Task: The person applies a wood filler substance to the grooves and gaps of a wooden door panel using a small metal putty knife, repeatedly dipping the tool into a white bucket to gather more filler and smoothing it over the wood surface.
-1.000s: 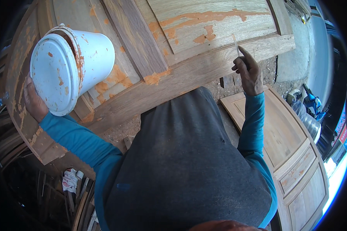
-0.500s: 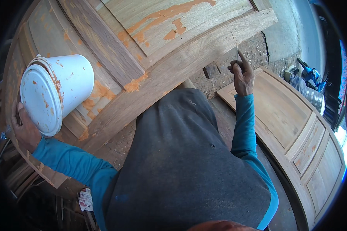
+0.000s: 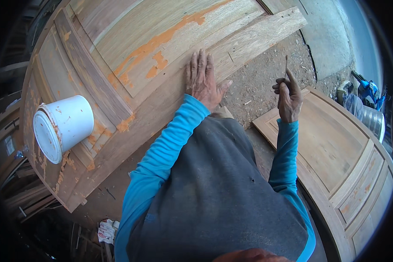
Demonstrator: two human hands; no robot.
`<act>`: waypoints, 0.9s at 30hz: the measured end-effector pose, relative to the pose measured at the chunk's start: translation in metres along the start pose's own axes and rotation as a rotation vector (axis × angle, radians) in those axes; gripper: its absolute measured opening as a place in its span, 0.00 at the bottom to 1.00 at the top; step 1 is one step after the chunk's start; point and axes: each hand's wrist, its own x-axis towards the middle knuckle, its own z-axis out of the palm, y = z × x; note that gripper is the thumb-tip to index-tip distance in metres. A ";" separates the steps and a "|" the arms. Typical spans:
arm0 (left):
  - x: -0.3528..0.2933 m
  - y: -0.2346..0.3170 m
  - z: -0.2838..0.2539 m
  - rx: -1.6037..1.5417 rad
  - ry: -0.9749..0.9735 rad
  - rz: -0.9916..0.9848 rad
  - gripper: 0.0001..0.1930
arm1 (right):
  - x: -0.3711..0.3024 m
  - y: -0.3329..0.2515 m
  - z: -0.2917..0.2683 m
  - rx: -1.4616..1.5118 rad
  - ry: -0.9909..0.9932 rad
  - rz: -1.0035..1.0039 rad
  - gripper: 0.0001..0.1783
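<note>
My left hand [image 3: 201, 81] lies flat, fingers spread, on the edge rail of a large wooden panelled door [image 3: 231, 48] with orange filler smeared across it. To the right, my right hand [image 3: 289, 98] is raised, its fingers pinching a thin blade [image 3: 286, 65], like a putty knife seen edge-on, that points upward. The blade's lower part is hidden in the fingers. On the left part of the door is a white plastic bucket [image 3: 76, 120] with an orange-stained lid; it appears to lie on its side. Neither hand touches it.
A second panelled door [image 3: 327, 131] lies at the right, close to my right forearm. Beyond it are a silver can [image 3: 371, 120] and a blue tool [image 3: 369, 92]. Wood strips [image 3: 28, 196] are piled at the lower left, near a crumpled white bag [image 3: 108, 230]. The dirt floor [image 3: 266, 74] has debris.
My left hand has let go of the bucket's lid and moved right onto the door's edge rail. My right hand, still holding the blade, appears slightly lower and further right. The view has shifted.
</note>
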 end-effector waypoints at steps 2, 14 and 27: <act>0.001 0.034 0.031 -0.091 -0.087 0.169 0.47 | -0.001 0.000 -0.018 0.009 0.038 0.011 0.28; -0.018 -0.038 -0.038 -0.317 0.229 -0.061 0.12 | 0.002 0.037 -0.031 0.116 -0.121 0.141 0.25; -0.055 -0.075 -0.037 -0.223 0.307 -0.282 0.11 | 0.088 -0.034 0.037 -0.535 -0.624 -0.466 0.28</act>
